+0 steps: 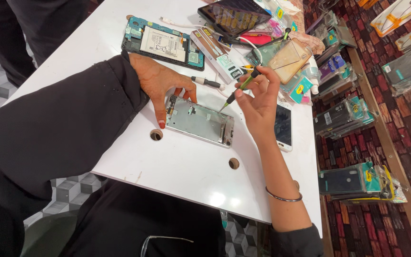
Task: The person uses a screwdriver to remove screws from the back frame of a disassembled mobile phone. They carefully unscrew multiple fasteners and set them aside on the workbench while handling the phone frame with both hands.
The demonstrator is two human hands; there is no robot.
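At a white work table [186, 166], a person bends over an opened phone frame [200, 121], a silver metal chassis lying flat near the table's middle, between two round holes in the tabletop; the left hand [160, 85] is spread over the frame's upper-left end, fingertips pressed down on its edge and corner, apparently to pin it against slipping; it grasps nothing. The right hand [258, 97] pinches a slim green-and-black screwdriver [239, 89] between thumb and fingers, the shaft angled down and leftward so that the tip meets the frame's upper edge near its right end; the light, pen-like grip suits fine turning rather than force. A thin bangle [284, 196] circles the right wrist; a white phone [283, 126] lies face up just beside that hand, partly hidden by it. Further back, within reach but apart from the work, rest a second opened device with blue circuit board and white battery [162, 43], a dark tablet [234, 16], a spare black-handled screwdriver [206, 82] and a clear phone case [288, 59]; packaged accessories [346, 119] crowd shelves to the right, above a brick-patterned floor.
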